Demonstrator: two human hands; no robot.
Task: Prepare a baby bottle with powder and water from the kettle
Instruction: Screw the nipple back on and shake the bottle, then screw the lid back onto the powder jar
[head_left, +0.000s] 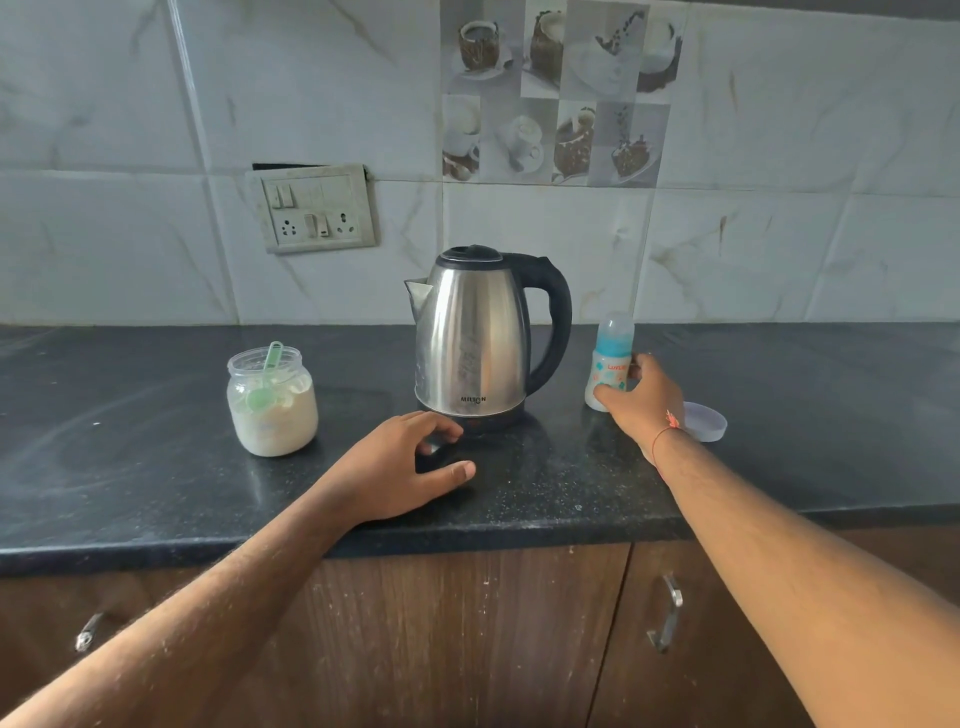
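Note:
A steel kettle (470, 338) with a black lid and handle stands on its base at the middle of the black counter (156, 467). To its right stands a small capped baby bottle (609, 358), white with blue print; my right hand (636, 400) grips its lower body. Left of the kettle is an open clear jar of white powder (272, 402) with a green scoop (265, 374) standing in it. My left hand (405, 470) rests on the counter just in front of the kettle's base, fingers loosely curved, holding nothing.
A pale round lid (705, 421) lies on the counter behind my right wrist. A switch and socket plate (314, 213) is on the tiled wall behind. Wooden cabinet doors with metal handles (667, 613) sit below the counter edge.

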